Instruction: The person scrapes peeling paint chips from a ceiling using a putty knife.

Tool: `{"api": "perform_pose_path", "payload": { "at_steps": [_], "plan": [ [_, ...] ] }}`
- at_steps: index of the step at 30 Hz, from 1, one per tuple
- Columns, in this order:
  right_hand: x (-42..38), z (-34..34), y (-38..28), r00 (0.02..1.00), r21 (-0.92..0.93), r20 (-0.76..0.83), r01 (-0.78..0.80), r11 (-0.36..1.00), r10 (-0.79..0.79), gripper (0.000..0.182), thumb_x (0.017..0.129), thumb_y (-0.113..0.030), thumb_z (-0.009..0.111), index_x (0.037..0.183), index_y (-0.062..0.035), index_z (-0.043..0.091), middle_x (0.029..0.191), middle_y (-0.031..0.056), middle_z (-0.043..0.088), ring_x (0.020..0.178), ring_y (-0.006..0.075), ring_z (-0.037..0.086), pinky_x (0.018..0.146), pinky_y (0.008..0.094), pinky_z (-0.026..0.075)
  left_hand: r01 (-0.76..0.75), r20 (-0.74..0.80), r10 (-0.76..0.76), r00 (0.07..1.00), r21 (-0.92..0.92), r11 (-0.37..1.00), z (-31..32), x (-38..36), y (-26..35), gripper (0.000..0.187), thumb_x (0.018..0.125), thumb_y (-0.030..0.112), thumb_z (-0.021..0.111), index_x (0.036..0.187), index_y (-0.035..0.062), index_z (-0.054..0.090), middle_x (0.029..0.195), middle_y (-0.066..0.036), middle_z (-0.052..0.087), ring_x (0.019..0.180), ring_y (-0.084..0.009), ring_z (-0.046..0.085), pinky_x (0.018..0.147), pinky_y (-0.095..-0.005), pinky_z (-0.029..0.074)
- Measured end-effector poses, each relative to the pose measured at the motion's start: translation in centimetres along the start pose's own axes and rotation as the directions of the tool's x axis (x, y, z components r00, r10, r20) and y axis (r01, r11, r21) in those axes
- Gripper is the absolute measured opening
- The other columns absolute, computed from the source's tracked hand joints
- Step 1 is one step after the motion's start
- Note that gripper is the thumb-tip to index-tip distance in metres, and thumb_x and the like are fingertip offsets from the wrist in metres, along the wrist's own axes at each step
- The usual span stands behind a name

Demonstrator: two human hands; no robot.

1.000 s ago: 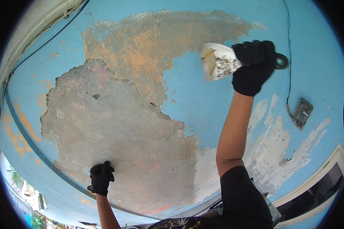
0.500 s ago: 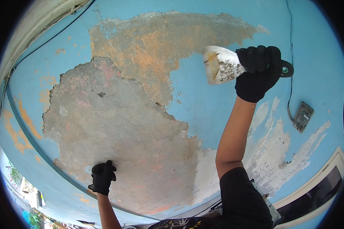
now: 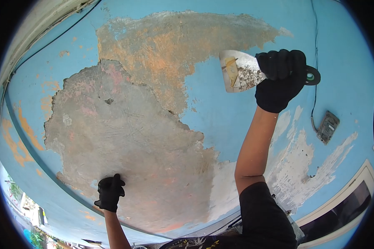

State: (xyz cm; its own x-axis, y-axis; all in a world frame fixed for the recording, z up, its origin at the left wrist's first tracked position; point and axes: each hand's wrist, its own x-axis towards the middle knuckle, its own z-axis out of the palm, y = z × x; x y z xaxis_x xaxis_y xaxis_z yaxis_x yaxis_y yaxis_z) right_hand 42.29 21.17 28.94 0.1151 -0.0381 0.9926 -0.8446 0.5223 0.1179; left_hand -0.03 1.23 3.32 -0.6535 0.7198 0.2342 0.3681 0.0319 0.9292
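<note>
My right hand (image 3: 280, 79), in a black glove, is wrapped round the handle of a putty knife (image 3: 241, 71). The wide metal blade points left, smeared with dark specks and a yellowish patch, and overlaps the blue painted wall (image 3: 214, 101). The handle's end, with its hanging hole, sticks out to the right of my fist. Lower left, my gloved left hand (image 3: 110, 193) has its fingers curled in front of the bare grey patch (image 3: 137, 157), with nothing visible in it. Ragged paint edges border this patch, and an orange-brown scraped area (image 3: 162, 45) lies above it.
A box with a dark cable (image 3: 328, 126) is fixed to the wall at right. White scraped streaks (image 3: 295, 174) run below it, near a framed window (image 3: 349, 203). A ledge (image 3: 41, 166) curves along the left, and another cable (image 3: 58, 37) runs at upper left.
My left hand sits very slightly farther left in view, as the wall's left part also shifts a little. The right hand and putty knife are nearly unchanged.
</note>
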Motion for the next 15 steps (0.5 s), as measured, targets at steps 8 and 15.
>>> {"api": "perform_pose_path", "payload": {
  "at_steps": [8,15],
  "plan": [
    [0.0,0.3,0.7,0.998,0.064,-0.064,0.000,0.998,0.005,0.037,0.099,-0.021,0.049,0.065,-0.0168,0.034,0.054,-0.0028,0.025,0.045,0.0119,0.025,0.049,0.0311,0.024,-0.022,-0.001,0.022,1.000,-0.004,1.000,0.1,0.0,0.2,0.040,0.095,0.029,0.065,0.067,0.0002,0.067,0.052,-0.006,0.060,0.039,-0.0135,0.054,0.041,-0.0291,0.040],
    [0.2,-0.1,0.0,0.999,0.083,-0.028,0.022,0.996,-0.020,0.037,0.099,-0.017,0.048,0.066,-0.0154,0.032,0.052,-0.0036,0.025,0.045,0.0101,0.025,0.049,0.0299,0.025,-0.014,-0.009,0.014,1.000,-0.015,1.000,0.1,0.1,-0.3,0.040,0.095,0.029,0.066,0.067,0.0008,0.068,0.051,-0.005,0.060,0.038,-0.0132,0.053,0.041,-0.0284,0.039]
  ]
}}
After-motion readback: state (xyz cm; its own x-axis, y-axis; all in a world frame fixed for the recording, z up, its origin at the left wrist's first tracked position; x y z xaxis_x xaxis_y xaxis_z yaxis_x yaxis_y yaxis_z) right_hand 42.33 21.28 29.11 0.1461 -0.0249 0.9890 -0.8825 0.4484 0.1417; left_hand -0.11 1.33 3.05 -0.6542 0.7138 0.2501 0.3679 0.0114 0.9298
